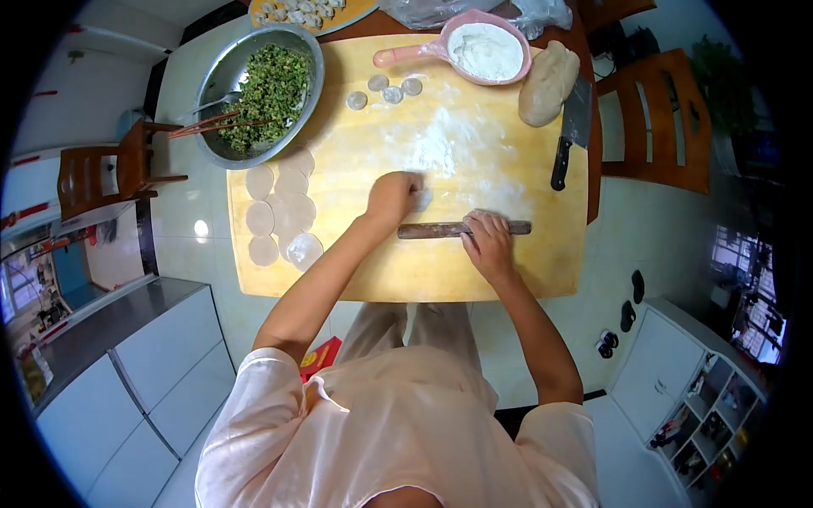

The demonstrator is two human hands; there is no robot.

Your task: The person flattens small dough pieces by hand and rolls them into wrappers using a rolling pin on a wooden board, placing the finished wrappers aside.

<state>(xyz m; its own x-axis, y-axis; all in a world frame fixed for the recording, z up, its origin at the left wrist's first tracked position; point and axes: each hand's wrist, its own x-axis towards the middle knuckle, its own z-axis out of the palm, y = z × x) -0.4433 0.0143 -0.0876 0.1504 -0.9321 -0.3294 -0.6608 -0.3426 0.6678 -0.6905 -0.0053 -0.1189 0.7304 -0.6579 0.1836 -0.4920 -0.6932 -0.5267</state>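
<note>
My left hand [395, 196] is closed on the near edge of a small dough round [421, 201], mostly hidden by the fingers, on the yellow board [373, 279]. To its right, my right hand [489, 237] lies over the right part of a dark wooden rolling pin [432, 230], fingers curled on top. The pin rests crosswise near the board's front. Rolled wrappers [261, 219] lie overlapping at the left. Several small dough discs [357, 100] sit toward the back, beyond a patch of loose flour [436, 144].
A metal bowl [315, 93] of green filling with chopsticks and a spoon stands back left. A pink scoop [398, 56] of flour, a dough lump [546, 85] and a cleaver [577, 114] are back right. A tray [354, 12] of dumplings sits beyond.
</note>
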